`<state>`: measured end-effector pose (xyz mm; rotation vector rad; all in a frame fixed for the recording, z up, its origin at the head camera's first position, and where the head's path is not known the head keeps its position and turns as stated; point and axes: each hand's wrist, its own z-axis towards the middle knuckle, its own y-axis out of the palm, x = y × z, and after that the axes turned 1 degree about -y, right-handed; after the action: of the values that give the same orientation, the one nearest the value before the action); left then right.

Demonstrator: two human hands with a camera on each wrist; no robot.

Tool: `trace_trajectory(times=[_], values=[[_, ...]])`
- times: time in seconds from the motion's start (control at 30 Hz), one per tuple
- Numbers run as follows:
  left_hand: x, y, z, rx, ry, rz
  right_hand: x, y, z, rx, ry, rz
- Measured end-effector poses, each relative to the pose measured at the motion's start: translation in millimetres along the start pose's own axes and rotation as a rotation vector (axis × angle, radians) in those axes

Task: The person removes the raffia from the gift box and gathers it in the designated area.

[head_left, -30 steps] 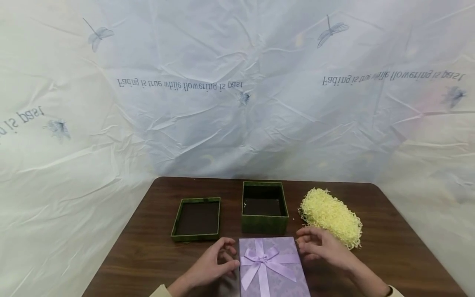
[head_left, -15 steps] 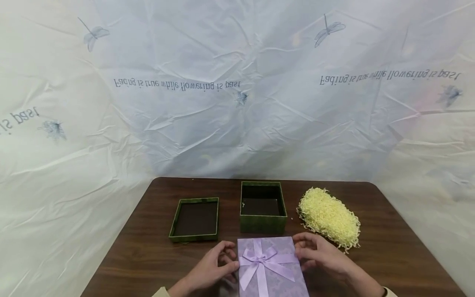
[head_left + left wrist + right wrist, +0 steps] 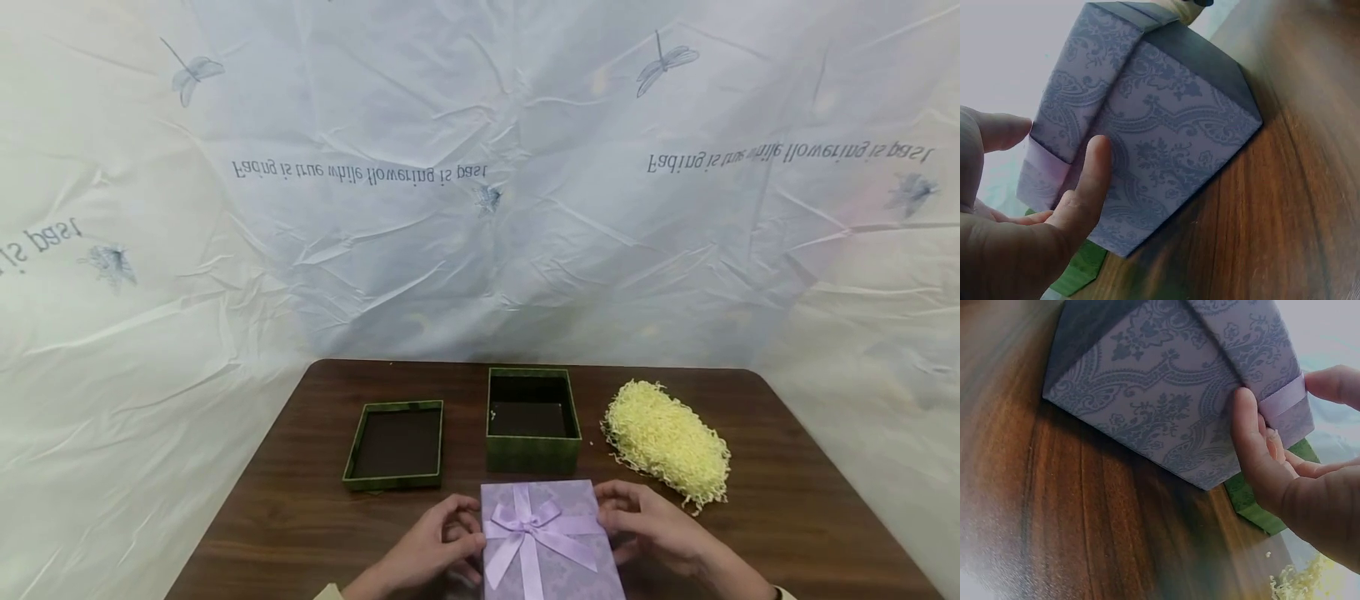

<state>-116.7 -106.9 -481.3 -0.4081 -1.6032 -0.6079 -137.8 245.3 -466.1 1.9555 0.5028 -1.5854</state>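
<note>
Hands (image 3: pixel 435 546) (image 3: pixel 648 529) nearer purple box (image 3: pixel 570 502), "Fading" (image 3: pixel 682 162) on curtain (image 3: pixel 420 275)

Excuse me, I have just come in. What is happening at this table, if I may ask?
A person has the left hand and the right hand at opposite sides of a purple gift box, fingers at its lid. The lid is on, with a ribbon bow on top. Behind it on the table stands an open green box. A shallow green lid lies to the left, and a pile of yellow paper shreds to the right.
</note>
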Motion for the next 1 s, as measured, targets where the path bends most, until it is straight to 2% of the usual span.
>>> trace_trajectory(times=[0.17,0.3,0.7,1.0], values=[[-2.1,3.7,2.1,0.03,-0.05,-0.116,2.6,-0.2,0.8,-0.01,-0.009,0.017],[-2.4,4.4,3.8,0.047,-0.067,-0.159,3.3,-0.9,0.6,-0.005,-0.01,0.014],[1.4,1.3,2.8,0.041,-0.09,-0.15,2.7,0.5,0.2,-0.025,-0.004,0.043],[5.6,1.0,3.8,0.027,-0.096,-0.157,-1.2,4.4,-2.3,0.0,0.015,0.052]])
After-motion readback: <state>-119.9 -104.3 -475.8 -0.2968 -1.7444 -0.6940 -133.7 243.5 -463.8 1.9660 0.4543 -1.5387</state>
